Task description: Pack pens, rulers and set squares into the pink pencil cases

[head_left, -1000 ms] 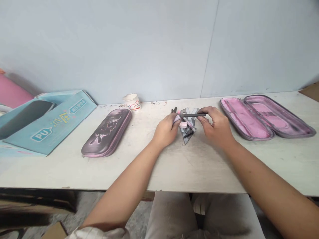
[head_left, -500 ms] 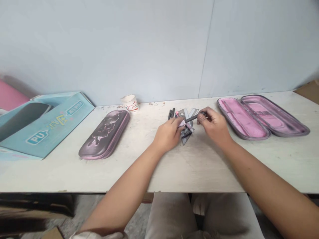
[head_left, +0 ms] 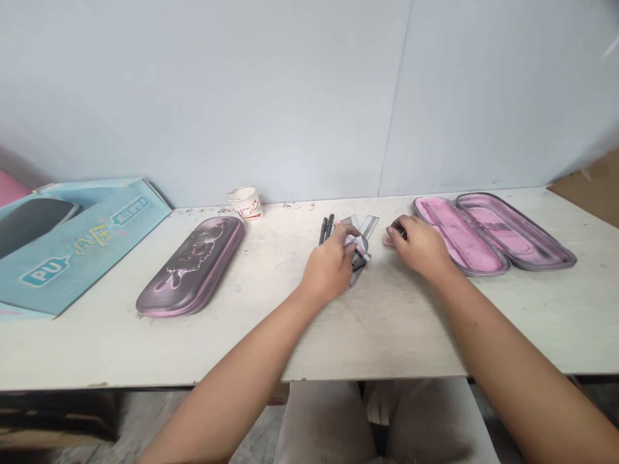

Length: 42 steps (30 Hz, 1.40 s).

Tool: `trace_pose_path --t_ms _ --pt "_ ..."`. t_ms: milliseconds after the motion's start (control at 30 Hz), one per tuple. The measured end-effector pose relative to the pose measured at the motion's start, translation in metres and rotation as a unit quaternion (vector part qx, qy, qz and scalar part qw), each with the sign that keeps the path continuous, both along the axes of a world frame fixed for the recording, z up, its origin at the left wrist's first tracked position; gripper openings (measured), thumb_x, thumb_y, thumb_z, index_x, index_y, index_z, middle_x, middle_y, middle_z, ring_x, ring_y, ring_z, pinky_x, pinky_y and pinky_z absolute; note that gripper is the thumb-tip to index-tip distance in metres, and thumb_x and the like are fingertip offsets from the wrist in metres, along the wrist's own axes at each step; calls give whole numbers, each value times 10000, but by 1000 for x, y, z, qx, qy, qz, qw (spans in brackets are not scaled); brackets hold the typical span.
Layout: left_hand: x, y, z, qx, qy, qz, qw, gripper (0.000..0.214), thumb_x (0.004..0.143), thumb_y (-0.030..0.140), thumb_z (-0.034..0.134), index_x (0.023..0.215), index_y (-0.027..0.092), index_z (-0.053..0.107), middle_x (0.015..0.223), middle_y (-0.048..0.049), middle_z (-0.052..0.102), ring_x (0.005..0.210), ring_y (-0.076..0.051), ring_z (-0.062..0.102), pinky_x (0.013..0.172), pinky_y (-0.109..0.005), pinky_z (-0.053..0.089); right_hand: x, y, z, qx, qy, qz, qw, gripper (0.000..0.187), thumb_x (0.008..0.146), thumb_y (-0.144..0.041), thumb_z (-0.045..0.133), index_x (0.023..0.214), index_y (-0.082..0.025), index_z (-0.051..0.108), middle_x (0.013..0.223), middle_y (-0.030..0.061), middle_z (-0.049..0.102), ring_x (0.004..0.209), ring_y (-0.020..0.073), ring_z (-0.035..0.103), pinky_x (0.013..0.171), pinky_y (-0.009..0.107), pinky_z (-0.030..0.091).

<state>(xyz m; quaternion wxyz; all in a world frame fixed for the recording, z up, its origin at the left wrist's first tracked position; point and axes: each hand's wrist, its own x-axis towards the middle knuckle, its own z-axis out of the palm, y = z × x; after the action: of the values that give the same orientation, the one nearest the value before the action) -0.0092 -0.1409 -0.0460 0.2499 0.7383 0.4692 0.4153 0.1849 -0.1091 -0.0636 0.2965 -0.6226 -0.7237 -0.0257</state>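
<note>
My left hand (head_left: 329, 263) is closed over the pile of stationery, its fingers around a small pale-lilac item (head_left: 351, 240) of a kind I cannot make out. Under and beyond it lie clear rulers (head_left: 370, 225) and some dark pieces partly hidden by my fingers. Two black pens (head_left: 327, 227) rest side by side at the pile's left. To the right of the pile, my right hand (head_left: 420, 243) is pinched on a small pinkish thing (head_left: 388, 240), too small to name. Behind that hand an open pencil case (head_left: 483, 264) shows its pink lining.
A closed dark pencil case (head_left: 191, 267) with a pink zip edge lies on the white table (head_left: 387, 335) at left. Behind it stands a paper cup (head_left: 245, 203). A blue box (head_left: 91, 245) fills the far left. Cardboard (head_left: 590, 187) leans at the right; a wall backs the table.
My right hand has drawn slightly away from my left hand, and the black pen it held between them no longer shows there. The whole view has shifted a little.
</note>
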Motion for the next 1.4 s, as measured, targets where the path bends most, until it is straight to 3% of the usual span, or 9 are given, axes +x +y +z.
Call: trace_pose_path --t_ms 100,233,300,400,533,667,967,1133,1400 --pt "-5 5 0 -9 -32 33 999 194 824 216 445 996 253 526 724 13 571 641 -143 520 649 -244 363 2 2 -11 -19 -74 30 997 282 851 -336 445 1049 -211 602 974 118 586 864 243 546 682 330 397" --pt "-10 11 -1 -43 -96 46 993 200 814 263 478 1011 245 509 705 17 556 634 -127 518 652 -237 384 0 3 -15 -44 -100 66 992 229 850 -274 458 979 -203 633 927 116 587 873 239 548 712 334 411" --pt "-11 12 -3 -49 -93 48 993 273 820 296 478 1088 242 476 738 7 573 654 -130 534 673 -253 404 -1 2 -11 -41 -57 71 995 224 858 -266 441 957 -187 626 905 110 599 849 228 564 723 338 421" --pt "-8 12 -5 -31 -46 45 997 345 844 336 445 1168 218 438 839 -29 614 752 -157 570 742 -301 425 -7 0 -2 -17 98 99 990 224 864 -287 432 994 -184 582 895 80 621 829 202 590 750 341 445" --pt "-3 8 -8 -16 1 -4 1000 318 876 359 382 1127 191 478 979 -72 635 889 -183 588 817 -329 431 -21 -9 9 -23 353 177 918 228 849 -343 464 1021 -204 520 930 43 611 792 152 615 748 324 495" --pt "1 5 -8 -4 30 -34 999 306 876 370 387 1084 188 516 976 -67 639 887 -184 591 805 -308 440 -34 -18 15 -17 460 241 855 258 806 -362 553 1017 -219 513 992 42 605 938 156 596 854 338 478" --pt "5 4 -11 -10 46 -48 998 363 882 353 371 1186 185 476 969 -78 640 869 -199 589 776 -325 439 -40 -21 10 -49 482 270 832 214 779 -377 602 906 -217 537 974 28 638 941 151 602 864 341 474" --pt "7 5 -15 7 44 -40 998 358 881 336 371 1179 172 483 940 -76 638 854 -189 590 763 -316 444 -40 -21 8 -40 481 258 837 193 778 -384 603 849 -219 531 930 22 648 925 155 609 845 337 477" --pt "3 7 -18 12 4 -33 999 285 868 311 413 1101 185 520 919 -57 638 819 -170 584 740 -295 440 -42 -25 6 -83 468 314 822 207 820 -415 534 930 -240 525 975 16 650 923 154 606 848 336 460"
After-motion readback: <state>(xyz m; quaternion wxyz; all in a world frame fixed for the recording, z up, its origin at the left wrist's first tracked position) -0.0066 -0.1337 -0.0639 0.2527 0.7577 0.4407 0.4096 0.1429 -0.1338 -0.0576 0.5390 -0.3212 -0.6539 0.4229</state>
